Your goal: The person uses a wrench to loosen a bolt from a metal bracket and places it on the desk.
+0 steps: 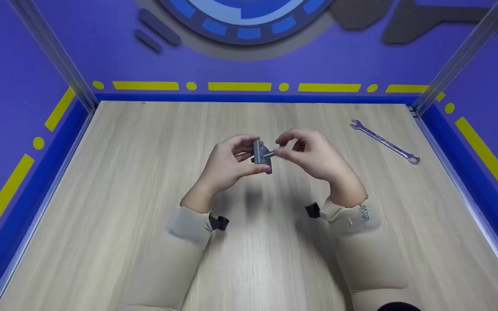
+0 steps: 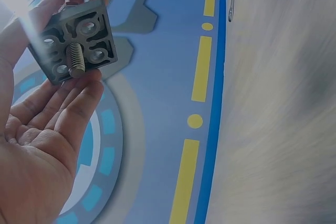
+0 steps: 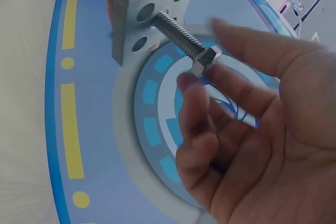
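Note:
A grey square metal plate (image 1: 260, 154) with holes near its corners is held up over the table. My left hand (image 1: 227, 166) grips it by its edges. Through the plate's middle runs a threaded hex bolt (image 3: 181, 38); its shank sticks out on the recessed side in the left wrist view. My right hand (image 1: 314, 155) has its fingers curled around the bolt's head (image 3: 206, 60). In the right wrist view one fingertip lies right at the head, while another blurred finger (image 3: 247, 43) stands a little apart from it.
A combination wrench (image 1: 385, 141) lies on the wooden table (image 1: 145, 129) at the back right. Blue printed panels (image 1: 249, 71) with metal corner posts enclose the table at the back and sides. Small black mounts (image 1: 219, 222) sit at both sleeve cuffs.

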`<action>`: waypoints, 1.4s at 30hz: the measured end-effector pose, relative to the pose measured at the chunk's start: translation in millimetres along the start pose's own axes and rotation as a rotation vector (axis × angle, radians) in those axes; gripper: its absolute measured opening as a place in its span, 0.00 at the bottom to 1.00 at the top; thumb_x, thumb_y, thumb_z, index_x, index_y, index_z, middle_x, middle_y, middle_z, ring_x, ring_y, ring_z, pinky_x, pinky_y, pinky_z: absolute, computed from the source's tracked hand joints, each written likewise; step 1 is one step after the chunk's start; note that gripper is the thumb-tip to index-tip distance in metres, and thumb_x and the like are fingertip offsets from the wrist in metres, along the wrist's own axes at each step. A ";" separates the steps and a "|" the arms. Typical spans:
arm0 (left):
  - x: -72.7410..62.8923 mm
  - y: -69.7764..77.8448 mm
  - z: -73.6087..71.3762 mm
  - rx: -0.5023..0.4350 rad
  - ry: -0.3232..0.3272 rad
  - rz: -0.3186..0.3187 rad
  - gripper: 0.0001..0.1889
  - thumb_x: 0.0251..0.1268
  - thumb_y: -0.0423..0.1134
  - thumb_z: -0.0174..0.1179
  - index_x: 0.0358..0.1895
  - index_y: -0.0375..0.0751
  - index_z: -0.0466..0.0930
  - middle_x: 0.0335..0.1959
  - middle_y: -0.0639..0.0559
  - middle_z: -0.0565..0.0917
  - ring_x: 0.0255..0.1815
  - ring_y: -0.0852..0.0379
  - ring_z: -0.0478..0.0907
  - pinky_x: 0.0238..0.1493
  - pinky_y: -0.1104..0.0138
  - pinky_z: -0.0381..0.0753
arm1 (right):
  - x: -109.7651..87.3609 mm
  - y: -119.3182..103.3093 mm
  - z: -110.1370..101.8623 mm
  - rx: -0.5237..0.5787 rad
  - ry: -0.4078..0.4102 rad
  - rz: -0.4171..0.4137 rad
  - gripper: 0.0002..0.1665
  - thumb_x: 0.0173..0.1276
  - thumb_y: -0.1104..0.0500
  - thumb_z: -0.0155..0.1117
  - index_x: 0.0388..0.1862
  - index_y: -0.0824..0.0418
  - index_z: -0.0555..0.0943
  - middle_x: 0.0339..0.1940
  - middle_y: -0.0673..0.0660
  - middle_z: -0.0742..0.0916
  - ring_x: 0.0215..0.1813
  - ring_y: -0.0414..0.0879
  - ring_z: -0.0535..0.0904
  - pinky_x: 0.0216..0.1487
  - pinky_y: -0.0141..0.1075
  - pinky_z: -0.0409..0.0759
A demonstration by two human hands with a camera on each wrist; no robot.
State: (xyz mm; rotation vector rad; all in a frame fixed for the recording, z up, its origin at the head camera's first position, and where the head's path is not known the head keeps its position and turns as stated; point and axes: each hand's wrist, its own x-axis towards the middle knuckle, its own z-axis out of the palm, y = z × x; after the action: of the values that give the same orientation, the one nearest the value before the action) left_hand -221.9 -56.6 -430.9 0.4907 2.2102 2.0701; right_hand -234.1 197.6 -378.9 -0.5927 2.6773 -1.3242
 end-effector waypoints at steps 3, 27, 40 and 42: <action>0.7 0.1 0.3 0.003 0.002 0.006 0.41 0.55 0.34 0.90 0.73 0.35 0.83 0.64 0.41 0.90 0.71 0.47 0.89 0.76 0.69 0.88 | 2.2 1.4 0.5 0.005 0.020 0.094 0.20 0.85 0.41 0.70 0.46 0.57 0.93 0.33 0.51 0.89 0.33 0.48 0.81 0.33 0.34 0.79; 1.4 -2.1 0.2 0.011 0.002 0.003 0.41 0.55 0.35 0.90 0.73 0.36 0.83 0.65 0.42 0.90 0.70 0.47 0.89 0.76 0.70 0.88 | -0.9 -2.5 6.1 0.008 0.091 -0.112 0.11 0.66 0.72 0.83 0.43 0.60 0.94 0.48 0.57 0.93 0.38 0.46 0.79 0.35 0.27 0.77; 0.1 -0.9 0.9 0.025 0.016 -0.009 0.41 0.53 0.38 0.92 0.72 0.39 0.84 0.64 0.44 0.91 0.71 0.49 0.89 0.76 0.70 0.88 | -1.5 -0.9 -2.5 -0.001 0.076 0.029 0.17 0.77 0.49 0.80 0.58 0.56 0.93 0.50 0.58 0.93 0.40 0.47 0.83 0.38 0.34 0.83; 0.0 0.3 1.2 0.029 0.021 -0.002 0.41 0.53 0.37 0.91 0.72 0.38 0.84 0.64 0.44 0.91 0.71 0.48 0.89 0.76 0.70 0.88 | -0.1 -0.8 -2.4 -0.004 0.076 0.094 0.20 0.83 0.40 0.73 0.48 0.56 0.94 0.40 0.57 0.93 0.37 0.48 0.84 0.38 0.36 0.83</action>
State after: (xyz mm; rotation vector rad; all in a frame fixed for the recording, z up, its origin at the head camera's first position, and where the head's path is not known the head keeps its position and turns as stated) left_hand -221.5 -55.4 -430.7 0.4712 2.2544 2.0549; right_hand -234.3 199.0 -376.8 -0.4191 2.7305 -1.3428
